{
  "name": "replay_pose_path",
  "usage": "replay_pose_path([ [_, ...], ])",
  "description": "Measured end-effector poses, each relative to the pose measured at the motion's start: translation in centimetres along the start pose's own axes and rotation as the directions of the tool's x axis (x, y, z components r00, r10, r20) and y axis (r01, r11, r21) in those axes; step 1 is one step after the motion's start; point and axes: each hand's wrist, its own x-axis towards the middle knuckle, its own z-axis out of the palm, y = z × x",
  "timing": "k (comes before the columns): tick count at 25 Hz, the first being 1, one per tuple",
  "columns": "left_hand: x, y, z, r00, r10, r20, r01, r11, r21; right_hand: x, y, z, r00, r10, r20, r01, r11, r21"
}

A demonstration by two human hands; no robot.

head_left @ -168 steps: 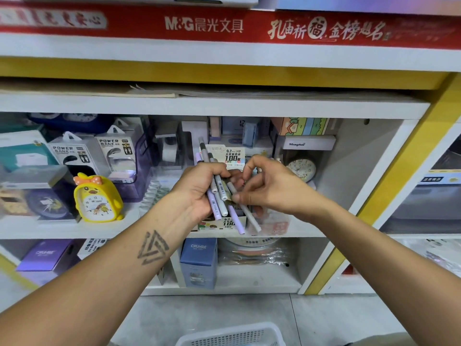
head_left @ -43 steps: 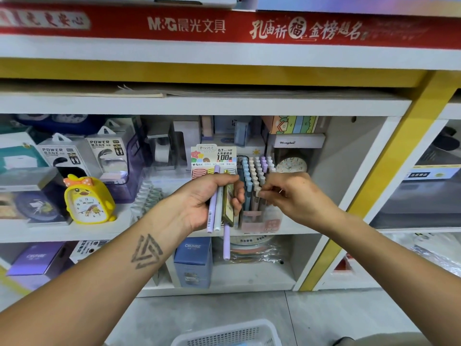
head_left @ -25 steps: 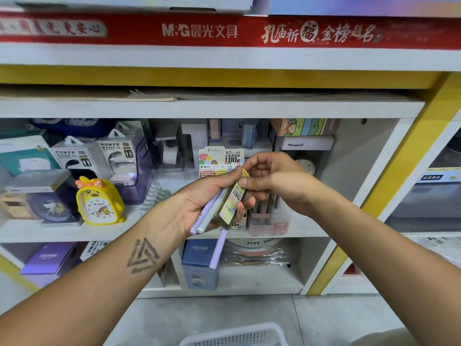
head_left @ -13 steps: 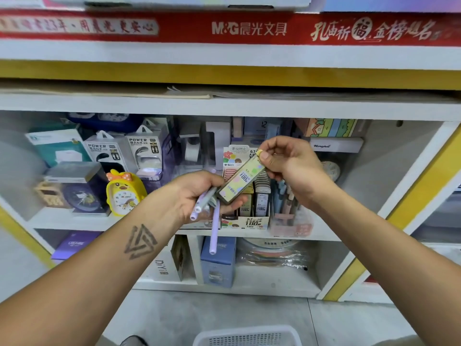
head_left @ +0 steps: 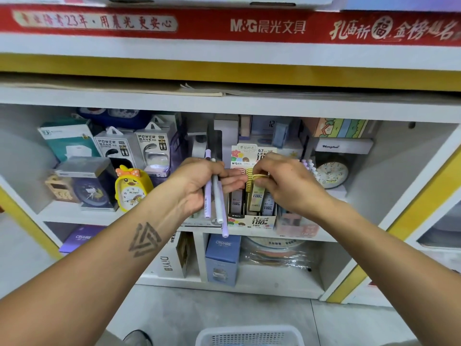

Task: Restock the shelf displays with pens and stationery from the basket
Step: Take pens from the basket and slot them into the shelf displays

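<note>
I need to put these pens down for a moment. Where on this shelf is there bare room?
Bare board lies right of the round clock, up to the side wall. A narrow front strip runs before the yellow duck clock. Around the lead-case display box it is crowded.

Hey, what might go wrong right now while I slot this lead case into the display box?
The left hand holds three pastel pens in a loose-looking grip; the lowest lilac one hangs well below the others and may slip to the floor. The right hand pushes the yellow-topped lead case into a tightly packed cardboard display box, so neighbouring cases could jam or tip.
</note>
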Motion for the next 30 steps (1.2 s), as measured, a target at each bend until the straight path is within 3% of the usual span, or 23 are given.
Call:
replay_pose_path([
  [12, -0.1, -0.6, 1.4, 0.995, 0.076, 0.065, -0.074, 0.997, -0.024, -0.7, -0.5, 0.8, 0.997, -0.078, 0.001, 0.078, 0.994, 0.083],
  [16, -0.1, -0.7, 2.1, 0.987, 0.121, 0.111, -0.108, 0.987, -0.116, -0.9, 0.4, 0.8, 0.991, -0.027, 0.134, 0.033, 0.998, -0.048],
  [18, 0.1, -0.9, 2.4, 0.980, 0.150, 0.127, -0.131, 0.980, -0.147, -0.9, 0.2, 0.3, 0.995, 0.065, 0.074, -0.075, 0.987, 0.143],
  [20, 0.2, -1.1, 2.8, 0.975, 0.170, 0.141, -0.152, 0.980, -0.132, -0.9, 0.0, -0.5, 0.969, 0.234, 0.081, -0.239, 0.797, 0.555],
  [22, 0.2, -1.5, 3.2, 0.973, 0.154, 0.171, -0.136, 0.984, -0.111, -1.2, -0.5, -1.2, 0.955, 0.268, 0.124, -0.266, 0.599, 0.755],
  [27, 0.3, -3.0, 5.2, 0.976, 0.063, 0.211, -0.049, 0.996, -0.068, -2.5, -0.2, -2.5, 0.943, 0.285, 0.171, -0.286, 0.429, 0.857],
  [30, 0.7, -3.5, 6.0, 0.970, 0.045, 0.239, -0.027, 0.997, -0.079, -3.3, 1.4, -4.3, 0.939, 0.303, 0.161, -0.294, 0.471, 0.832],
])
